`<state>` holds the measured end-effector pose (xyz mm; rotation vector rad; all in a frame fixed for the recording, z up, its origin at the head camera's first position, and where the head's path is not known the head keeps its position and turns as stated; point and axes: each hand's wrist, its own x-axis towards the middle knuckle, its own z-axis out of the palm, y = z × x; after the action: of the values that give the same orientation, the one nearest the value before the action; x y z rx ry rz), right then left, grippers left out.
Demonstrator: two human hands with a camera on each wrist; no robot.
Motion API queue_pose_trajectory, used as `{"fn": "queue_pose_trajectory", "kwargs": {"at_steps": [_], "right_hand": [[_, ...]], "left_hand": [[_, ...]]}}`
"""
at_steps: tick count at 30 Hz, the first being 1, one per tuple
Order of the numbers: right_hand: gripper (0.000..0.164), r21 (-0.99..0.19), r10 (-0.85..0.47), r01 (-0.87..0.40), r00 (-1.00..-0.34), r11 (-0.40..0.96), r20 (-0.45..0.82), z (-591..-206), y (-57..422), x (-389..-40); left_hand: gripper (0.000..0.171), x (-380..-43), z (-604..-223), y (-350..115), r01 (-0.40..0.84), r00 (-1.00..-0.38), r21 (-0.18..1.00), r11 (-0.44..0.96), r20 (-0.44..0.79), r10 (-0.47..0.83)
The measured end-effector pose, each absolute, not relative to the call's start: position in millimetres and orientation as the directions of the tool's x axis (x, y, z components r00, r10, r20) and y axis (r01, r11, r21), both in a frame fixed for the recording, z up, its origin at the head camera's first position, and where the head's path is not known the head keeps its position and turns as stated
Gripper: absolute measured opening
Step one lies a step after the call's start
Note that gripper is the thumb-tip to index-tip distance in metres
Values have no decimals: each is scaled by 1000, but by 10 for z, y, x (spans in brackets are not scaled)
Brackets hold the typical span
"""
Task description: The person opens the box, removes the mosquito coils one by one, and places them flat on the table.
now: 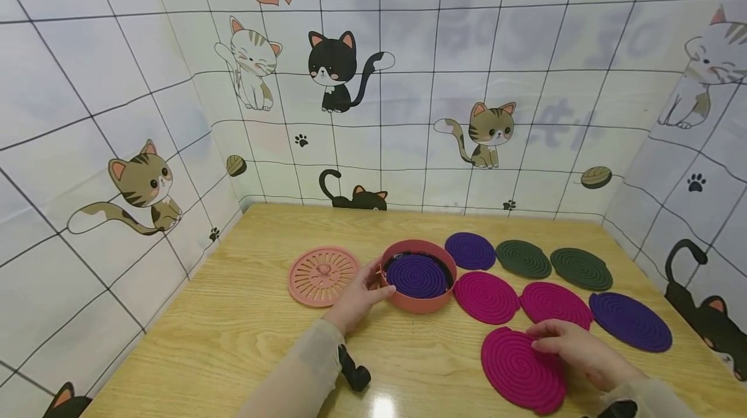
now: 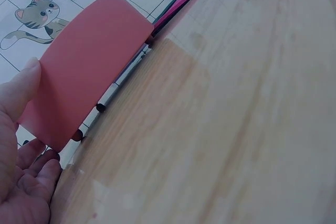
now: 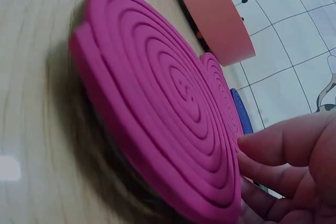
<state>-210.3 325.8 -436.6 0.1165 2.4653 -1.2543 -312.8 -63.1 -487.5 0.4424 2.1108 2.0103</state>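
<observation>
My left hand (image 1: 360, 296) grips the left side of a round salmon-pink holder (image 1: 417, 305), thumb on its near wall in the left wrist view. Small dark feet show under the holder there. Inside it lies a purple spiral coaster (image 1: 417, 277). At the front right, my right hand (image 1: 574, 348) pinches a magenta spiral coaster (image 1: 519, 369) by its edge. That coaster is tilted in the right wrist view, with a shadow beneath it. The fingers under it are partly hidden.
A slotted pink lid (image 1: 323, 277) lies left of the holder. To the right are two magenta coasters (image 1: 486, 298), two green ones (image 1: 523, 259) and two purple ones (image 1: 630, 322), flat on the wooden table (image 1: 233, 340). A cat-patterned cloth (image 1: 408, 94) hangs behind.
</observation>
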Motion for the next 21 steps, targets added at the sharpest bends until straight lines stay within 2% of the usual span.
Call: {"fn": "queue_pose_trajectory", "kwargs": {"at_steps": [21], "right_hand": [[37, -756, -77, 231, -934, 613, -348, -4364, 3246, -2122]], "left_hand": [[75, -3142, -4915, -638, 64, -941, 998, 29, 51, 334]]}}
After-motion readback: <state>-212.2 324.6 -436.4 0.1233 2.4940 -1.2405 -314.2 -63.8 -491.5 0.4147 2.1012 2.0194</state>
